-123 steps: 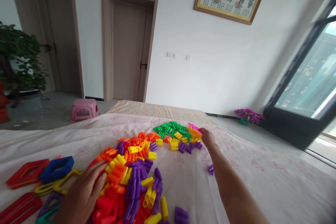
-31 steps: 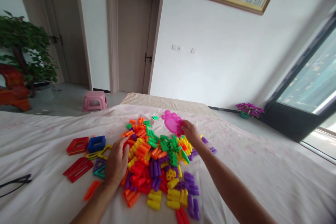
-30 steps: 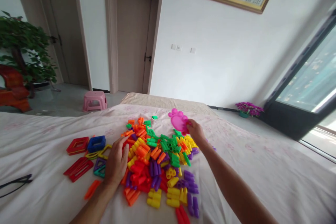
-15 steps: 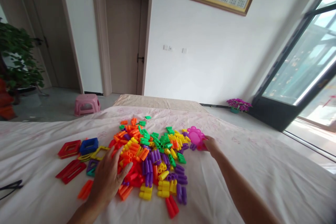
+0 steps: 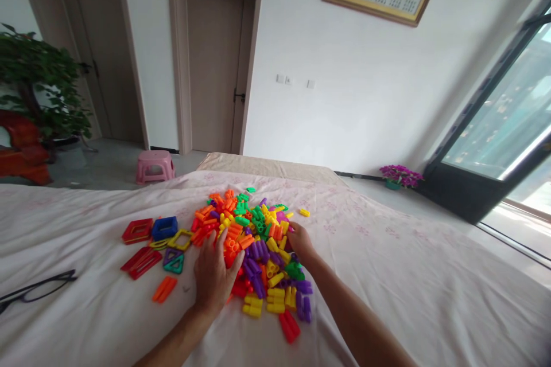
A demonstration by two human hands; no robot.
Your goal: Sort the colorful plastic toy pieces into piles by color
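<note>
A heap of plastic tube-shaped building blocks [image 5: 258, 252] in orange, red, yellow, green and purple lies on the pale bedsheet. My left hand [image 5: 215, 269] rests against the heap's left side, fingers spread and touching orange and red blocks. At the right side, my right hand [image 5: 302, 242] grips a pink flower-shaped plastic piece [image 5: 280, 215], pressed against the blocks and partly hidden by them. A red pair of tubes [image 5: 288, 327] lies at the near edge, and a yellow block [image 5: 305, 213] lies apart beyond my right hand.
Left of the heap lie red square frames [image 5: 137, 230], a blue square frame [image 5: 164, 228], a yellow frame [image 5: 179, 239] and triangles [image 5: 173, 261]. Eyeglasses [image 5: 43, 288] lie farther left. A pink stool [image 5: 155, 167] stands beyond the sheet [image 5: 387, 275].
My right hand has moved left with the pink piece, pushing blocks inward at the heap's right side. My left hand has shifted slightly toward the heap. The camera view has turned a little left.
</note>
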